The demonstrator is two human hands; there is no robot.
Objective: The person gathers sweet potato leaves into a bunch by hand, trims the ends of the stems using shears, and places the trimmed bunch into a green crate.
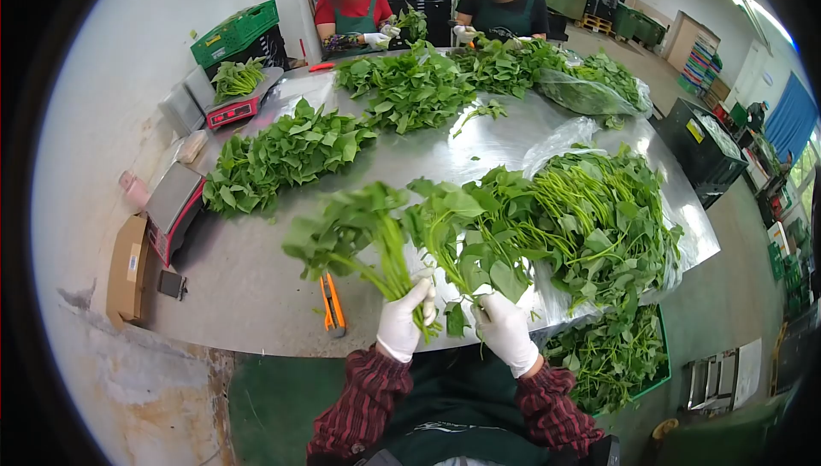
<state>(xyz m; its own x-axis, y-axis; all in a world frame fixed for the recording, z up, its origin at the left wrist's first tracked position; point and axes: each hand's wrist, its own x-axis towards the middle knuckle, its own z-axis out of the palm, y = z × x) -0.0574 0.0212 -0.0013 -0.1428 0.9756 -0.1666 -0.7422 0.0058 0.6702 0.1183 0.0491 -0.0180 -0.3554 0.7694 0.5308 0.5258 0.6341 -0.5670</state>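
My left hand, in a white glove, is closed around the stems of a bunch of leafy greens, leaves pointing up and away from me. My white-gloved right hand pinches the stem ends of a few leafy sprigs just right of the bunch. Beyond the right hand lies a large heap of the same greens, partly on clear plastic. An orange utility knife rests on the metal table, left of my left hand.
More greens lie in a row at the left, near two red scales. Two people stand across the table handling greens. A green crate of greens sits below the right edge. A cardboard box leans at the left wall.
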